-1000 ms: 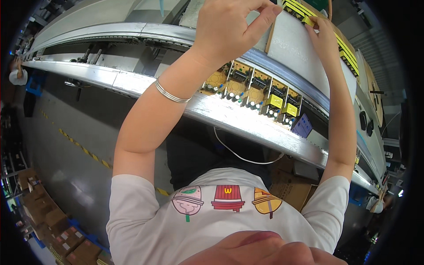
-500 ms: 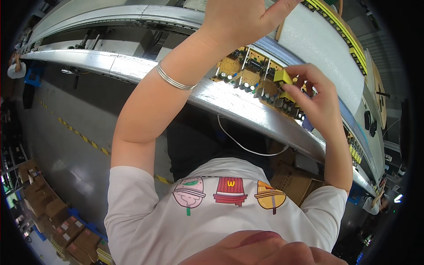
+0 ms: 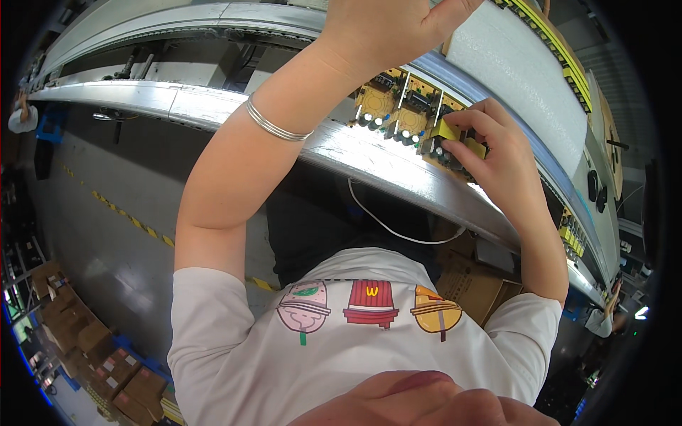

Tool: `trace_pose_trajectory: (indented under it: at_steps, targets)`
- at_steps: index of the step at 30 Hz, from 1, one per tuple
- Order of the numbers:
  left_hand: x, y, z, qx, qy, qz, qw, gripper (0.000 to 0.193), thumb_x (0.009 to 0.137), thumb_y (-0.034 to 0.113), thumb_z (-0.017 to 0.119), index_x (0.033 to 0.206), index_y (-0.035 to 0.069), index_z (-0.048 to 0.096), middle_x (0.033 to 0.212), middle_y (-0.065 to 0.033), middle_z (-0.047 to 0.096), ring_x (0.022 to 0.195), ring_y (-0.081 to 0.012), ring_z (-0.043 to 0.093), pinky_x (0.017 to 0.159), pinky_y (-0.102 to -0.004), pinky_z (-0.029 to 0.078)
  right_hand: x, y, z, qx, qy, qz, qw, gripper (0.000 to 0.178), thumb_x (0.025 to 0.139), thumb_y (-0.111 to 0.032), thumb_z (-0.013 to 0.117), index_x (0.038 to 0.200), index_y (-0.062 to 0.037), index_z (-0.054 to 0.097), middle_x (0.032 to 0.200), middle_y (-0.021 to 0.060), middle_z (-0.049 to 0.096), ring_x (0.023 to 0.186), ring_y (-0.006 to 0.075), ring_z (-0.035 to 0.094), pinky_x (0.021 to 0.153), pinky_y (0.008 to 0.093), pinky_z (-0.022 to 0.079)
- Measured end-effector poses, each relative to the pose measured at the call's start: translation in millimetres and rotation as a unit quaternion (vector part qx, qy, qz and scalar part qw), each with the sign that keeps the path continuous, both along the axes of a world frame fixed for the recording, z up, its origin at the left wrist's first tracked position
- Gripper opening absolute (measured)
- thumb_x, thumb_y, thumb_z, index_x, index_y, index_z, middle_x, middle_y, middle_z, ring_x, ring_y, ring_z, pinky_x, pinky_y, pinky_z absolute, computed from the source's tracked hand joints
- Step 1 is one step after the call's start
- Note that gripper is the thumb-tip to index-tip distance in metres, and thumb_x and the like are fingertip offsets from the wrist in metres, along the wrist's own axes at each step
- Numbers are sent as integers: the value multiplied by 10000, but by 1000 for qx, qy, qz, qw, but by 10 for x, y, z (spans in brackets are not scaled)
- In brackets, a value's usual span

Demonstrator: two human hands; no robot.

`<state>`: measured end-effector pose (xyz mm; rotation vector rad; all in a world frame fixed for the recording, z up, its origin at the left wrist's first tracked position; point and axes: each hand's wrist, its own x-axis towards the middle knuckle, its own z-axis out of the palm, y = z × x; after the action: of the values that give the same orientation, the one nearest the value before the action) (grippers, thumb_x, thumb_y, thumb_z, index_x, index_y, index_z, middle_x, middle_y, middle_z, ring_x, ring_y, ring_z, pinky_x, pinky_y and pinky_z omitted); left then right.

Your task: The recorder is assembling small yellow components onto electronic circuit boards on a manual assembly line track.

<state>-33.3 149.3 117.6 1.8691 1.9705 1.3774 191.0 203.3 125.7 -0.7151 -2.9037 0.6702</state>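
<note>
The thumb and fingers of my right hand (image 3: 499,145) are closed on a yellow transformer (image 3: 445,130). It sits low over a brown circuit board, among upright parts; whether its pins are seated cannot be seen. A row of similar circuit boards (image 3: 414,117) with capacitors, coils and metal heat sinks lies along the conveyor rail (image 3: 383,162). My left hand (image 3: 387,28) reaches over the line at the top, its thumb stretched out to the right. Its other fingers are cut off by the picture's edge, so whatever they touch is hidden.
A long row of yellow transformers (image 3: 550,44) stands beyond a white foam sheet (image 3: 522,89). More boards with yellow parts (image 3: 572,233) sit farther right on the line. A white cable (image 3: 398,233) hangs below the rail. Cardboard boxes (image 3: 99,348) are stacked at lower left.
My right hand has moved slightly left and brought the yellow transformer lower, against the board. The circuit boards appear slightly farther right. My left hand stays nearly in place.
</note>
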Motion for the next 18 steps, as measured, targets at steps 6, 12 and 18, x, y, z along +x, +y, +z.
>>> trace_pose_trajectory:
  at_steps: [6, 12, 18]
  targets:
    - [-29, 109, -145, -24, -213, -92, 972, 346, 1021, 283, 547, 838, 33, 701, 774, -76, 701, 694, -192, 604, 663, -291, 455, 43, -15, 68, 25, 2, 10, 1000, 224, 871, -87, 722, 1072, 11, 722, 993, 81, 649, 798, 190, 580, 701, 290, 464]
    - [82, -124, 244, -140, 24, 76, 987, 332, 1014, 285, 553, 866, 30, 706, 817, -87, 715, 729, -218, 622, 688, -307, 472, -169, 622, 263, 123, 100, 4, 987, 335, 915, -204, 725, 1220, -66, 709, 1040, 71, 703, 850, 167, 602, 699, 272, 472]
    - [132, -137, 272, -62, 8, 114, 992, 309, 999, 278, 563, 897, 28, 712, 871, -88, 729, 782, -249, 642, 731, -330, 491, -653, 2108, -19, 311, 136, -55, 939, 378, 955, -252, 691, 1287, -73, 668, 1228, 80, 667, 1006, 203, 638, 824, 291, 524]
